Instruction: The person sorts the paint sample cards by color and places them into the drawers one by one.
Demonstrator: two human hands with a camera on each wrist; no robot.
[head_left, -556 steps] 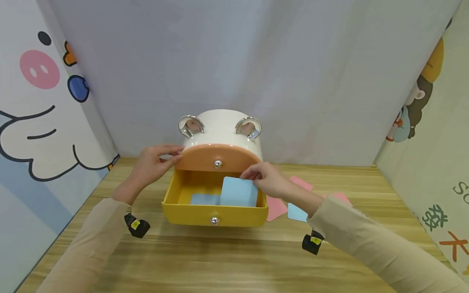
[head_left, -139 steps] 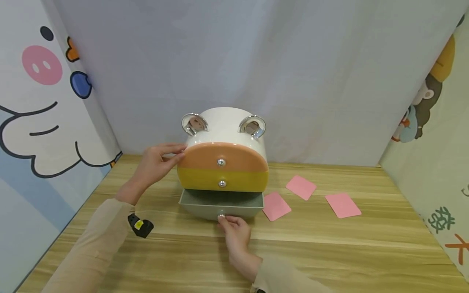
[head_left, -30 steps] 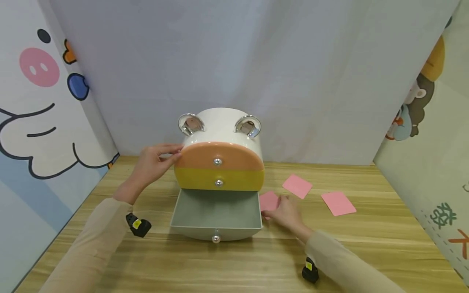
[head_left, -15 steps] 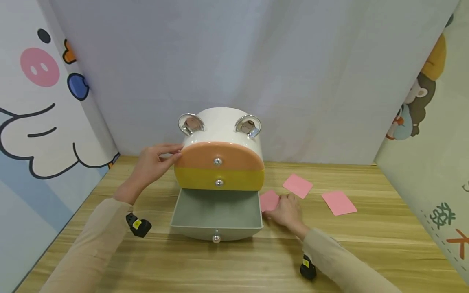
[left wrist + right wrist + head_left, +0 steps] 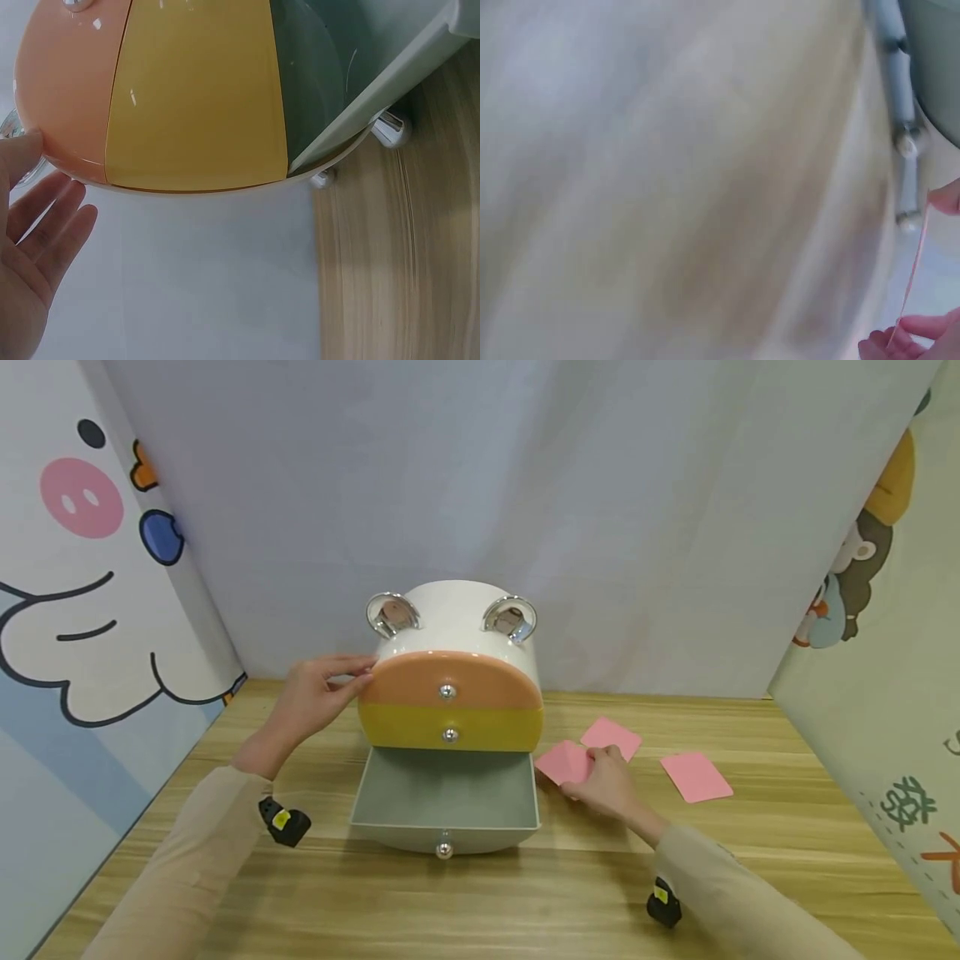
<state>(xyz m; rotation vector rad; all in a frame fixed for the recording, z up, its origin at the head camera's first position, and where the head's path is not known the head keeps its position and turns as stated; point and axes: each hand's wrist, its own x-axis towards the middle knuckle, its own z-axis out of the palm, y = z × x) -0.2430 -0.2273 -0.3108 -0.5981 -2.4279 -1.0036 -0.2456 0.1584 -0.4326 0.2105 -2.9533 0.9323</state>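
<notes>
A white drawer box (image 5: 453,618) with silver ears stands on the table. Its orange drawer (image 5: 420,677) and yellow drawer (image 5: 412,727) are closed, while the grey-green bottom drawer (image 5: 442,793) is pulled out with its bare bottom showing. My left hand (image 5: 311,697) touches the box's upper left side, fingers fairly straight; in the left wrist view the thumb (image 5: 22,156) lies at the orange front's edge. Right of the drawer, my right hand (image 5: 609,783) pinches a square pink card (image 5: 561,762), raised at an angle. The right wrist view shows that card (image 5: 917,262) edge-on between thumb and fingers.
Two more pink cards lie flat on the wooden table (image 5: 480,910), one card (image 5: 612,737) behind the right hand and another card (image 5: 696,777) farther right. A pale curtain (image 5: 637,527) hangs behind, with printed panels on both sides.
Earlier the yellow drawer was open, with blue cards in it; it is now closed and the bottom one pulled out. My right hand has just lifted the nearest pink card. The left hand stayed put.
</notes>
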